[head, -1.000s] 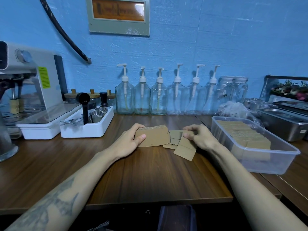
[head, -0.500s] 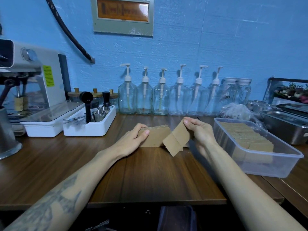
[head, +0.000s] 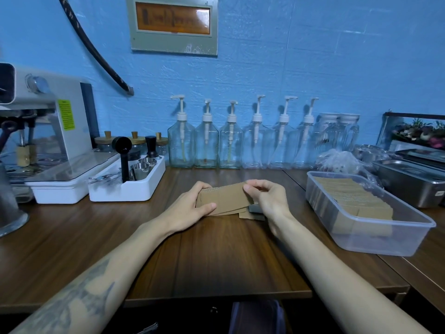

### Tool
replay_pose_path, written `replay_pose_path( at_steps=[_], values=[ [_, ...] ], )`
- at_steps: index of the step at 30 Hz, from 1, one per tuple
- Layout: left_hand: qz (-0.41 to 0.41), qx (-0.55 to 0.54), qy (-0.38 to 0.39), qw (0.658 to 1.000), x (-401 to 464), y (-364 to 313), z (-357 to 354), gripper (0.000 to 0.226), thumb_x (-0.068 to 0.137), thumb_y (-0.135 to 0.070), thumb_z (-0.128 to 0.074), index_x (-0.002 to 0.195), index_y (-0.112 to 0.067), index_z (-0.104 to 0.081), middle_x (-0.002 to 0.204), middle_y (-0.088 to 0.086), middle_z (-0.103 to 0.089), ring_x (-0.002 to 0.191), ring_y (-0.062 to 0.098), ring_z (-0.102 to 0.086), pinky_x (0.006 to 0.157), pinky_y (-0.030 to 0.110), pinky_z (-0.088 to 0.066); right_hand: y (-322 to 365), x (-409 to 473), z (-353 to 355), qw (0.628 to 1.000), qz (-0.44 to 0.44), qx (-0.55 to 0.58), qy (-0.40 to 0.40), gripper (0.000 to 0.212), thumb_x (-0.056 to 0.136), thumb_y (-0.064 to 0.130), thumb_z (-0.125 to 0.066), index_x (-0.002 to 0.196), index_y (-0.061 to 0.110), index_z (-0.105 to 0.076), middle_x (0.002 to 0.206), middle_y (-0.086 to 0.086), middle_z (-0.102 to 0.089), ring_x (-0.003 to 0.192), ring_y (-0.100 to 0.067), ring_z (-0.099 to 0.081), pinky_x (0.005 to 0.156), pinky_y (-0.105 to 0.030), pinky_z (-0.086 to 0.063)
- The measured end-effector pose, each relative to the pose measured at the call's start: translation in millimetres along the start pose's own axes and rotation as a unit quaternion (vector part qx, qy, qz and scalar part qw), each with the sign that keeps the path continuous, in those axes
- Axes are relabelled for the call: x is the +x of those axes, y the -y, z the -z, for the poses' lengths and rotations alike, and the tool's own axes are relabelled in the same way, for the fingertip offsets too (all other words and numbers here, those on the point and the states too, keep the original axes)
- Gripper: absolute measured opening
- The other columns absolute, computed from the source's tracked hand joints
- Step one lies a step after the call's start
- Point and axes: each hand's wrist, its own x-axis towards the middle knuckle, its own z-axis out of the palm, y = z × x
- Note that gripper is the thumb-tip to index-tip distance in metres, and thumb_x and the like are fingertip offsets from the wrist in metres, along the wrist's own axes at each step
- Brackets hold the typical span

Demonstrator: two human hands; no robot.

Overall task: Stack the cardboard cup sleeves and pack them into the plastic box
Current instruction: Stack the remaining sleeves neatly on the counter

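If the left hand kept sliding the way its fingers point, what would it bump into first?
Probably the right hand, which pinches the other end of the same cardboard cup sleeves that the left hand grips. Past it sits the plastic box, though depth is hard to judge.

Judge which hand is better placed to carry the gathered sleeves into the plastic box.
Right, probably. The right hand pinches the sleeve stack at its right end, on the same side as the plastic box. The left hand grips the far end and would have to cross over.

Espresso machine (head: 43, 131) cut off at left edge — sleeve count unreadable
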Motion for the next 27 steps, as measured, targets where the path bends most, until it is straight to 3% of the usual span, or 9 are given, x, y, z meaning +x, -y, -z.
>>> replay_pose_path(
  at_steps=[2,4,6,9,11,13,19,23,27],
  values=[
    [-0.002,0.0,0.001,1.0,0.8,1.4,0.1,0.035,0.094,-0.037,-0.062,0.124,-0.031,-0.045,0.111,-0.008,-0.061,0.091,0.005,-0.06,0.073,0.024,-0.043,-2.7,5.1,7.3,0.989,0.058,-0.135,-0.006,0.006,0.085,0.016,-0.077,0.085,0.02,-0.072,0.093,-0.001,-0.071,0.08,-0.013,-0.064,0.062,-0.017,-0.047],
    [0.0,0.0,0.001,1.0,1.1,2.0,0.1,0.034,0.095,-0.037,-0.06,0.124,-0.032,-0.044,0.108,-0.008,-0.063,0.088,0.007,-0.061,0.072,0.025,-0.043,-7.5,9.5,10.5,0.956,0.118,-0.27,-0.009,0.011,0.084,0.02,-0.078,0.085,0.025,-0.068,0.103,0.0,-0.064,0.089,-0.013,-0.061,0.075,-0.026,-0.045],
    [0.0,0.001,0.003,1.0,1.6,1.9,-0.4,0.033,0.096,-0.036,-0.06,0.124,-0.032,-0.044,0.106,-0.007,-0.064,0.085,0.011,-0.061,0.073,0.028,-0.046,-10.4,10.7,10.7,0.917,0.183,-0.354,0.004,0.019,0.086,0.024,-0.075,0.102,0.028,-0.065,0.115,0.002,-0.056,0.105,-0.015,-0.055,0.087,-0.032,-0.047],
    [-0.002,-0.005,-0.001,1.0,3.2,3.5,-1.1,0.031,0.095,-0.035,-0.06,0.122,-0.032,-0.045,0.105,-0.006,-0.063,0.089,0.017,-0.062,0.081,0.036,-0.049,-6.9,7.8,5.1,0.838,0.315,-0.44,0.071,0.051,0.095,0.027,-0.062,0.144,0.028,-0.046,0.14,0.002,-0.046,0.13,-0.02,-0.041,0.107,-0.039,-0.038],
    [-0.004,-0.013,-0.008,1.0,3.7,4.9,-1.5,0.03,0.094,-0.033,-0.062,0.12,-0.032,-0.046,0.106,-0.007,-0.063,0.091,0.016,-0.063,0.085,0.038,-0.05,-4.4,4.7,-3.5,0.763,0.378,-0.512,0.116,0.053,0.101,0.026,-0.051,0.152,0.025,-0.037,0.155,0.002,-0.037,0.143,-0.022,-0.03,0.115,-0.04,-0.027],
    [-0.003,-0.019,-0.011,1.0,3.9,5.7,-1.4,0.031,0.094,-0.033,-0.063,0.121,-0.032,-0.047,0.107,-0.008,-0.064,0.093,0.014,-0.063,0.088,0.037,-0.05,-6.5,2.1,-11.5,0.731,0.369,-0.554,0.15,0.051,0.104,0.026,-0.044,0.154,0.022,-0.032,0.16,0.004,-0.031,0.149,-0.02,-0.022,0.118,-0.034,-0.017],
    [0.002,-0.034,-0.023,0.999,5.3,6.2,0.3,0.029,0.094,-0.034,-0.062,0.121,-0.032,-0.051,0.112,-0.009,-0.064,0.1,0.009,-0.062,0.09,0.034,-0.051,-6.0,14.3,-10.6,0.733,0.363,-0.548,0.175,0.051,0.102,0.036,-0.048,0.15,0.022,-0.04,0.155,0.005,-0.042,0.144,-0.018,-0.033,0.118,-0.036,-0.024],
    [0.014,-0.043,-0.044,0.998,4.2,7.8,4.0,0.025,0.095,-0.032,-0.061,0.119,-0.032,-0.052,0.109,-0.011,-0.064,0.098,0.007,-0.06,0.085,0.03,-0.049,-1.0,20.5,1.6,0.787,0.317,-0.501,0.175,0.051,0.101,0.04,-0.049,0.15,0.024,-0.041,0.152,0.004,-0.044,0.14,-0.018,-0.036,0.112,-0.038,-0.027],
    [0.029,-0.02,-0.04,0.999,6.3,14.9,7.9,0.025,0.096,-0.036,-0.058,0.118,-0.037,-0.048,0.109,0.0,-0.066,0.1,0.019,-0.061,0.095,0.041,-0.048,-7.9,32.2,21.0,0.804,0.227,-0.528,0.156,0.054,0.1,0.045,-0.048,0.149,0.024,-0.041,0.15,-0.001,-0.042,0.138,-0.025,-0.037,0.111,-0.045,-0.032]
  ],
)
